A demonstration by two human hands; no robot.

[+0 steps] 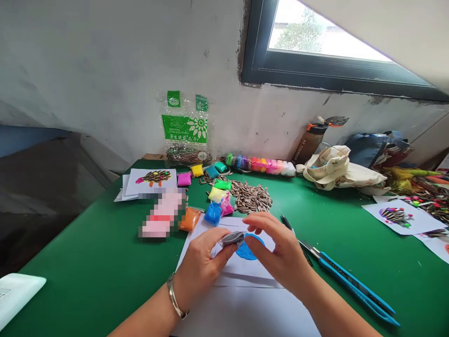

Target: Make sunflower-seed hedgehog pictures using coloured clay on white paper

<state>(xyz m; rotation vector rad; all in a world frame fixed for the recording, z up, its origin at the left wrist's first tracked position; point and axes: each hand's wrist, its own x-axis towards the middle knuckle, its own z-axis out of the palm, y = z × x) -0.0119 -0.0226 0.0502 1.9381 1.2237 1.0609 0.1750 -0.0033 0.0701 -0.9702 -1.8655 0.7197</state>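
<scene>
Between the thumb and fingers of my left hand (203,257) is a small clear packet of dark grey modelling clay (232,238). My right hand (277,248) is just to its right, thumb and fingers apart, with nothing visible in them. Below both hands lies a white sheet of paper (242,269) bearing a flat blue clay shape (247,250), partly hidden by my right hand. Just beyond the sheet are an orange clay packet (190,219), a blue clay packet (213,214) and a heap of striped sunflower seeds (253,197).
Blue tweezers (358,285) and a black pen (286,221) lie to the right. A clear seed bag (185,133) stands against the wall. Finished seed pictures lie left (150,182) and right (403,215). A brown bottle (310,140) and cream cloth bag (336,168) are at the back.
</scene>
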